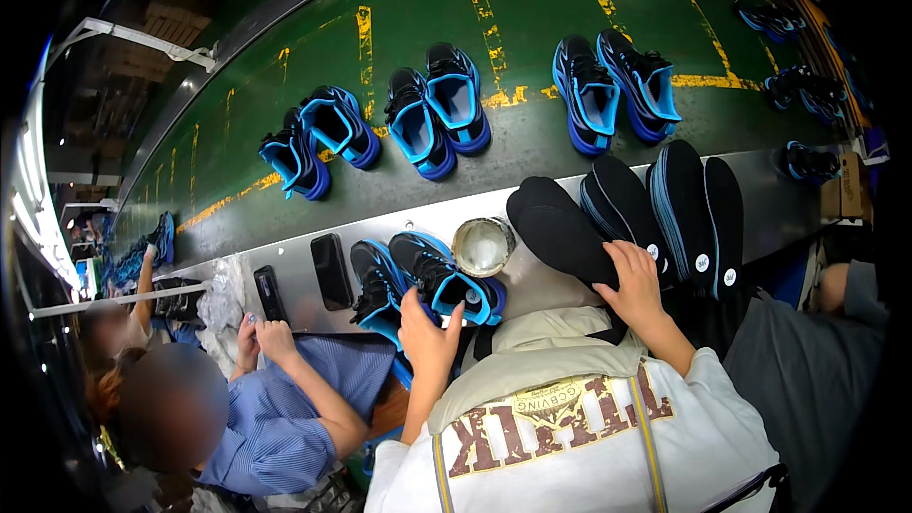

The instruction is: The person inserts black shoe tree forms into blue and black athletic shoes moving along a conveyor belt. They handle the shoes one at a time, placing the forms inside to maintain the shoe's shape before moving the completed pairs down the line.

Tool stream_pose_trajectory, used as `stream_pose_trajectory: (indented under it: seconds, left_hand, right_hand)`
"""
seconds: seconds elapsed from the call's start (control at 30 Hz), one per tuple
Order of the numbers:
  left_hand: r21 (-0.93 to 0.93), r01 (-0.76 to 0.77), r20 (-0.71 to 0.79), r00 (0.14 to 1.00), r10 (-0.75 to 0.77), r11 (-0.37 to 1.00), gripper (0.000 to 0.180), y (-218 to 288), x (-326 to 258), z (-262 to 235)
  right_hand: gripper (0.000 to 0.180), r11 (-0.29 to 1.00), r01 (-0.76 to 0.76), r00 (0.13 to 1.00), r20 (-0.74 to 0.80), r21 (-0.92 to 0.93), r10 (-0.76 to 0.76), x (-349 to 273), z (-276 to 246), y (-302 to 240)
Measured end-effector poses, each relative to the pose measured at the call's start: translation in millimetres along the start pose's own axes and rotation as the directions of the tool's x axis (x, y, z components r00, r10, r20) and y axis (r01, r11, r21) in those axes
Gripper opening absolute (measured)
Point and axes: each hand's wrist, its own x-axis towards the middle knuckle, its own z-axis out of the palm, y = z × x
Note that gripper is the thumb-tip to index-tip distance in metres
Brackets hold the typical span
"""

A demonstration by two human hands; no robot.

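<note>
My left hand (428, 336) is at the collar of a black and blue sneaker (426, 264), its finger and thumb on either side of the collar's left edge. Beside it on the metal ledge stands the other sneaker (371, 273) of the pair, partly hidden. My right hand (634, 287) grips the near end of a black insole (556, 228), thumb at its edge and fingers over the top. More insoles (676, 214) with blue-striped edges and round white stickers lie to the right, along with a single black insole (724, 218). Between the sneakers and insoles stands a round, crusted cup (482, 247).
Several pairs of sneakers (437, 123) stand on the green belt (518, 38) with yellow lines beyond the ledge. Two phones (330, 271) lie left on the ledge. A co-worker in a blue shirt (275, 427) sits at my left; another person's grey-clothed leg (807, 351) is at the right.
</note>
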Motion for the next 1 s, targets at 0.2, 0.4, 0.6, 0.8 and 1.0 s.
stream_pose_trajectory:
  seconds: [0.2, 0.4, 0.6, 0.8, 1.0]
  left_hand:
    - [0.147, -0.038, -0.048, 0.998, 0.045, 0.988, 0.043, -30, 20, 14]
    - [0.154, -0.129, 0.114, 0.987, 0.112, 0.98, 0.069, -11, 34, -23]
    - [-0.869, 0.187, 0.268, 0.956, 0.117, 0.459, 0.087, 86, 37, -34]
    - [-0.949, 0.26, 0.284, 0.951, 0.127, 0.176, 0.088, 124, 55, -41]
    - [-0.957, 0.289, 0.292, 0.947, 0.131, 0.042, 0.088, 113, 52, -41]
  right_hand:
    - [0.071, 0.988, 0.089, 0.959, -0.277, 0.123, -0.052, 8, -19, -13]
    - [0.074, 0.958, 0.197, 0.908, -0.407, 0.208, -0.098, 31, -18, -38]
    - [0.062, 0.905, 0.401, 0.795, -0.545, 0.143, -0.266, 35, -8, -64]
    - [0.042, 0.716, 0.671, 0.694, -0.503, 0.191, -0.515, 30, 0, -80]
    - [0.046, 0.659, 0.713, 0.675, -0.488, 0.239, -0.553, 29, -8, -86]
